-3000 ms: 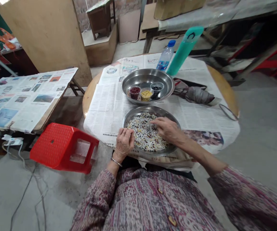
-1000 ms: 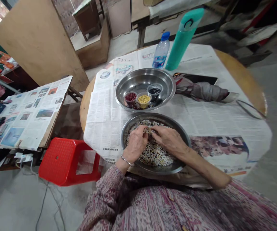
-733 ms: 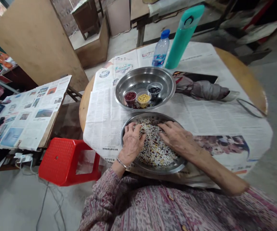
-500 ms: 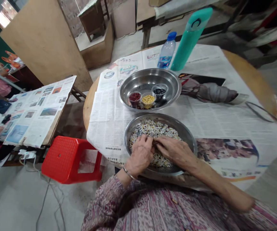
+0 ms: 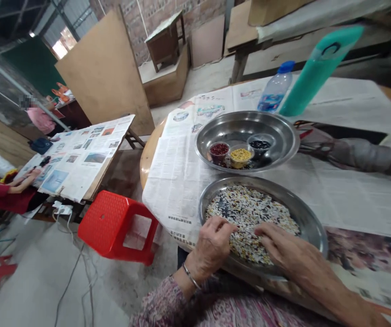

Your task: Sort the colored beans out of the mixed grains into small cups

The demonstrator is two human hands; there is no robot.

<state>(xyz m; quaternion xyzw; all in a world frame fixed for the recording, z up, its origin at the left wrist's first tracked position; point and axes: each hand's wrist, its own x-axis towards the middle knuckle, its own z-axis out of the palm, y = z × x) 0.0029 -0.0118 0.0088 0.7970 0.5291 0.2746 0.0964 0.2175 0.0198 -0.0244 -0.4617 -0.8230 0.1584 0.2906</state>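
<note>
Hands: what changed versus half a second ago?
The bare left hand and bare right hand, then meeting, have parted left and right over the multicoloured grains in the shallow, round steel tray; what either holds is unclear. Three clear plastic cups stay inside the round steel bowl.

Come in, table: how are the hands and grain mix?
Left hand's grip and right hand's grip: apart, curled over nearer metal basin, hold unclear. Mixed grains spread inside it. Nothing visibly in the way.

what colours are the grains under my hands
Mostly white grains, with yellow and dark ones; clearest in head view.
</note>
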